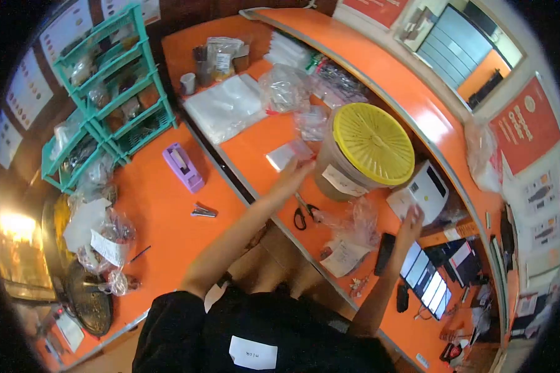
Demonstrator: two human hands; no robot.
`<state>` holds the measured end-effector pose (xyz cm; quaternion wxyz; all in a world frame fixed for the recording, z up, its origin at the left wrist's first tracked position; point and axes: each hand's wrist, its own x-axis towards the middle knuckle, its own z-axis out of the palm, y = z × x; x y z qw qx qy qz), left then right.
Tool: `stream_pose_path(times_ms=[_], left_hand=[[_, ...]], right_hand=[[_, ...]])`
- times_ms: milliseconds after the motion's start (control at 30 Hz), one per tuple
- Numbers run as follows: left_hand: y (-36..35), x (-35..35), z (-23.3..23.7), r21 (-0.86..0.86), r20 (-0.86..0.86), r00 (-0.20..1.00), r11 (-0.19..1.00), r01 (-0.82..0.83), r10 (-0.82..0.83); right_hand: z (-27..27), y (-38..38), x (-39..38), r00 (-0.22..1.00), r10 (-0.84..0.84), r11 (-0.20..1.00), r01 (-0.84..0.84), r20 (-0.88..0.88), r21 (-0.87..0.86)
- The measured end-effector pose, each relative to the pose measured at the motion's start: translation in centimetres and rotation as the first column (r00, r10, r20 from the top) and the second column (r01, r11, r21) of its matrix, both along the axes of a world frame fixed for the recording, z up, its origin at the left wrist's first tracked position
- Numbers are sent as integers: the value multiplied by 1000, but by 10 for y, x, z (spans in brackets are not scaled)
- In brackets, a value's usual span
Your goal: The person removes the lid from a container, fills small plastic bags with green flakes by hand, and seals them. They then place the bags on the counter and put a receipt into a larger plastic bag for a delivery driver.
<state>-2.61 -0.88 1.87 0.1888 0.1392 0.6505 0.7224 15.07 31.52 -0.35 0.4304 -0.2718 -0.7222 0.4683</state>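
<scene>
A large clear tub (330, 158) with a ribbed yellow lid (374, 144) and a handwritten label stands on the orange counter. My left hand (294, 176) is at the tub's left side, fingers stretched out, beside a small flat stack of clear packets (287, 153). Black-handled scissors (300, 217) lie just below that hand. On the other side, my right hand (409, 225) is raised with its fingers apart, close to a white boxy device (422, 191). A clear plastic bag (361, 225) with a paper label (344, 258) lies between my two arms.
Green stacked baskets (121, 87) stand at the left, near a purple tape dispenser (183, 168) and a stapler (203, 211). Large clear bags (225, 109) lie at the back. A lit screen (426, 280) and a dark phone-like object (385, 253) sit to the right. A gap separates the counters.
</scene>
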Motion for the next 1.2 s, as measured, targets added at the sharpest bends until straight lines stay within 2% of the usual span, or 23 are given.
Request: stream_pose_path(times_ms=[67,133,167,200,267,300,333,367,400,433,467,533,600,667,767,833,867,900,967,1000,1067,1100,1200], left_hand=[[37,-19,18,-31,-144,989,999,-20,16],[67,-24,25,-3,-16,1000,1000,-22,22],[75,-29,25,4,44,999,1000,-29,28],[80,-36,20,124,154,988,992,8,-27],[86,-51,7,365,342,925,931,29,-163],[88,-55,4,392,347,921,920,31,-178],[87,-54,-3,416,361,915,909,17,-182],[86,-54,-5,439,366,909,898,20,-199],[80,-50,1,416,386,912,909,-35,-141],[72,-41,13,390,406,910,917,-87,-87],[66,-32,23,364,426,904,922,-134,-37],[37,-24,23,360,128,987,932,42,-94],[18,-19,27,385,95,992,922,35,-77],[7,-13,35,431,340,940,885,-174,19],[-34,10,56,373,295,952,907,-196,84],[-72,28,66,366,339,925,882,-296,170],[-93,43,80,359,291,937,886,-294,193],[-125,40,66,376,301,940,886,-273,162],[-167,77,96,413,284,929,844,-342,238],[-185,95,107,435,273,922,820,-373,275],[-247,117,86,485,268,935,807,-338,231],[-268,128,77,513,264,943,798,-316,203],[-279,174,104,320,268,819,755,-573,508]], right_hand=[[59,4,-35,984,127,990,-118,124,-80],[111,-24,-66,936,7,999,-24,351,45],[112,-16,-78,891,-66,991,5,449,135],[99,0,-81,875,-121,979,27,468,202],[53,49,-85,930,-185,946,81,316,313],[41,67,-74,975,-134,965,87,179,248],[62,57,-40,999,-29,985,25,-22,-173],[79,46,-15,996,-31,951,4,-81,-310],[63,85,6,993,46,939,-81,-113,-334],[75,68,31,983,-6,964,-43,-183,-264],[84,66,53,980,-25,943,-42,-198,-330],[79,79,94,976,-59,906,-36,-211,-421],[55,103,127,965,-86,902,-30,-247,-431],[38,103,144,965,-77,892,-45,-249,-449],[24,88,150,975,-63,879,-47,-215,-474],[21,67,138,980,-38,863,-65,-193,-500],[7,77,128,979,-9,854,-100,-206,-510],[-17,99,115,976,25,841,-136,-214,-523],[-10,73,89,966,133,778,-240,-221,-580],[-1,59,73,972,137,781,-223,-189,-584],[6,37,45,982,141,793,-187,-124,-580],[-2,47,31,965,237,776,-259,-113,-575],[-42,85,-13,911,409,722,-362,-59,-590]])
